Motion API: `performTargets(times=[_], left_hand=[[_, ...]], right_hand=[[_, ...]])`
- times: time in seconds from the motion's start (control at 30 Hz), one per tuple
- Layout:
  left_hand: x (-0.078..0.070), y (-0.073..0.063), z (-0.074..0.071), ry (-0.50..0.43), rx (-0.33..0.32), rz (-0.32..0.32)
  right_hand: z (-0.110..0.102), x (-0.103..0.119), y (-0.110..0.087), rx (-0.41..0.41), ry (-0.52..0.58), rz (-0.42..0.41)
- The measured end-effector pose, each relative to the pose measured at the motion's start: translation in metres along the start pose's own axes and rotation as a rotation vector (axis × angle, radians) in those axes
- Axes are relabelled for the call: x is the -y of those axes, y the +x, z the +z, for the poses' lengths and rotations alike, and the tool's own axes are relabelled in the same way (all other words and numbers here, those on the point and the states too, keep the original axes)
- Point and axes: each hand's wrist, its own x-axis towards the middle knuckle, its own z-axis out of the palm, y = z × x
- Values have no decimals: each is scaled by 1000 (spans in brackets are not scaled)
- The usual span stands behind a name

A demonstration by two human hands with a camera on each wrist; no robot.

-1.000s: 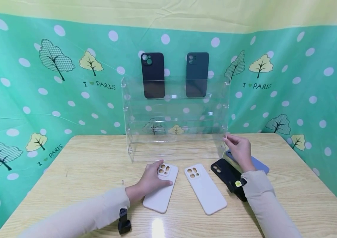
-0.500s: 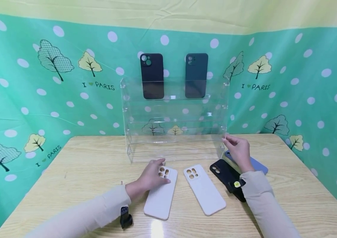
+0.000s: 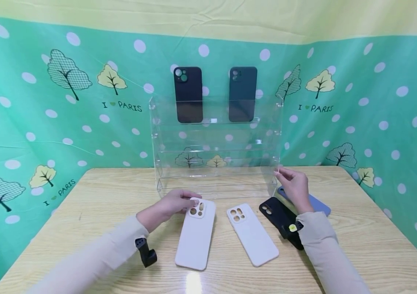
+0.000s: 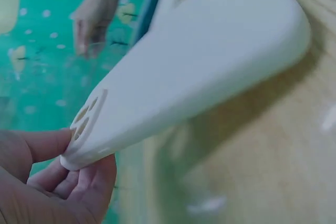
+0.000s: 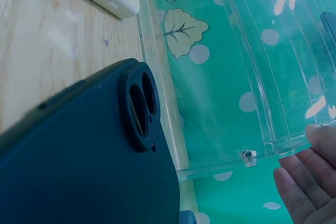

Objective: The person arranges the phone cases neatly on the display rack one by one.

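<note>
Pinching the camera end of a white phone case (image 3: 195, 237) in left hand (image 3: 169, 206), between thumb and fingers, just in front of the clear acrylic display stand (image 3: 215, 107); tilted up there, with lower-edge contact hard to tell. Gripping the stand's right side edge in right hand (image 3: 294, 185), between thumb and fingertips. Tight at the stand's front right, among second white case (image 3: 254, 234), black case (image 3: 279, 218) and blue case (image 3: 318, 204); roomier on the tabletop (image 3: 112, 192) left of the stand.
</note>
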Motion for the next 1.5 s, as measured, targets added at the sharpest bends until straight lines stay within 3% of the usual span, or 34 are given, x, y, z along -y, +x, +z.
performTargets(times=[0.17,0.33,0.57,0.73,0.9,1.13,1.3,1.5], left_hand=[[-22,-6,-21,-84,51,52],[-55,-13,-43,-102,39,133],[-118,-20,-79,-86,-75,227],[-161,-20,-100,-188,-188,313],[-192,-13,-111,-323,-264,396],[-219,-2,-123,-482,-375,426],[-229,7,-128,-570,-447,480],[-229,22,-130,-553,-530,582]], right_hand=[[0,1,-1,3,1,6],[0,0,0,-1,-8,13],[-3,-1,0,-5,-9,8],[-4,-1,0,-7,-17,1],[-5,-1,0,-3,-9,6],[-3,-2,0,7,1,22],[-2,-1,0,4,-9,23],[0,1,1,-6,-12,10]])
